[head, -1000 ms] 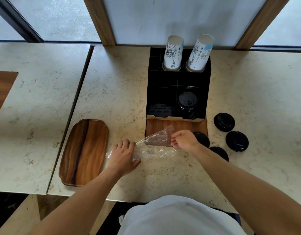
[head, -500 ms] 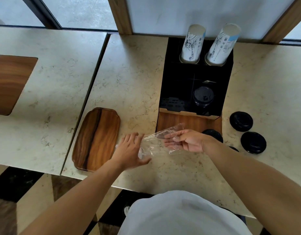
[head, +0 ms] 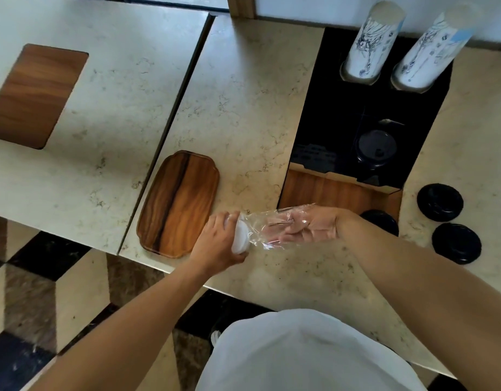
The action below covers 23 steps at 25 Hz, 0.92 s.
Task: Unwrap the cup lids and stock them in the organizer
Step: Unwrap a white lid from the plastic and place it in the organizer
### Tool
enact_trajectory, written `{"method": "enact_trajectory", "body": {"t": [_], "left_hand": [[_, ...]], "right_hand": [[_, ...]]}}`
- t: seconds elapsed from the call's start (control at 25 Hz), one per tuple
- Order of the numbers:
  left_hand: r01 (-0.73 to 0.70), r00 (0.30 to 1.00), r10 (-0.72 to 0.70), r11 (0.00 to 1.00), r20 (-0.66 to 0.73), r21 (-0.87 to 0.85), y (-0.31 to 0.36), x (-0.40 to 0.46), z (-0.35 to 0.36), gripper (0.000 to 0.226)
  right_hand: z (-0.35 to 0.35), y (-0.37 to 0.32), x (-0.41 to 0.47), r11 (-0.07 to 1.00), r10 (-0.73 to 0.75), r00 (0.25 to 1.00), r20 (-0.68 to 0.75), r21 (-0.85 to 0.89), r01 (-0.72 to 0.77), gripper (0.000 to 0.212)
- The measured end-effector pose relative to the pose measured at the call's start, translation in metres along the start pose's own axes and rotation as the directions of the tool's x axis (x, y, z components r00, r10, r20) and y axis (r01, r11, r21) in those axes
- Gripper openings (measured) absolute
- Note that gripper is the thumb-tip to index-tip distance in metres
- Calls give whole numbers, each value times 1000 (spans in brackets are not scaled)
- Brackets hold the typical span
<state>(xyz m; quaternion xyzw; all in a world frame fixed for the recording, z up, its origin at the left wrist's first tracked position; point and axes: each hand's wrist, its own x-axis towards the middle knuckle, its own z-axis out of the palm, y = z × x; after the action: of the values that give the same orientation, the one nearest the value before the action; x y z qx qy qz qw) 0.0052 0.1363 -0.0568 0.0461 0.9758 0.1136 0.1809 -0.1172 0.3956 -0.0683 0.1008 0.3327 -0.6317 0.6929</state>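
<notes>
A: Start with the big things. What sits on the worktop (head: 243, 88)?

B: The black organizer (head: 339, 88) at the back right, with 2 printed cup stacks (head: 369, 43) standing in its rear holes and 1 black lid (head: 375, 146) in a front compartment. Left of it lies a wooden tray (head: 179, 203). 3 loose black lids (head: 440, 202) lie on the worktop at the right.

A: And the hands?

B: A second ago both were pressed low on the clear plastic wrap (head: 272, 227) at the worktop. Now the wrap is lifted and stretched between them. The left hand (head: 218, 244) has its fingers curled closed around a white lid stack (head: 240, 235) at the wrap's left end. The right hand (head: 308, 225) is pushed inside the wrap, fingers loosely spread toward the stack.

A: What does that mean for the job?

B: I judge the sleeve is open and the white lids are about to be drawn out; none of them is in the organizer yet.

A: Any readable writing?

B: The cups carry line drawings and a blue patch, but no lettering is legible.
</notes>
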Motion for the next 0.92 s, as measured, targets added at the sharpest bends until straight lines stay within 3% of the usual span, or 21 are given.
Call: {"method": "enact_trajectory", "body": {"t": [0.2,0.4,0.6,0.72,0.92], "left_hand": [[-36,999,33,995,-23,-98,7,-2,1,109],[5,1000,-2,994,24,-110,10,1,-1,127],[3,999,-5,999,45,53,5,-2,2,136],[31,999,-30,999,35,-33,7,0,3,131],[8,1000,-9,992,-5,-126,7,-1,-1,124]], "right_hand": [[15,-2,9,969,-39,994,-105,-245,12,47],[20,3,16,925,-104,967,-232,-381,8,34],[22,5,18,938,-69,946,-315,-344,-46,37],[18,0,15,924,-107,912,-397,-379,-57,25],[23,-2,11,925,-134,901,-413,-377,-36,33]]}}
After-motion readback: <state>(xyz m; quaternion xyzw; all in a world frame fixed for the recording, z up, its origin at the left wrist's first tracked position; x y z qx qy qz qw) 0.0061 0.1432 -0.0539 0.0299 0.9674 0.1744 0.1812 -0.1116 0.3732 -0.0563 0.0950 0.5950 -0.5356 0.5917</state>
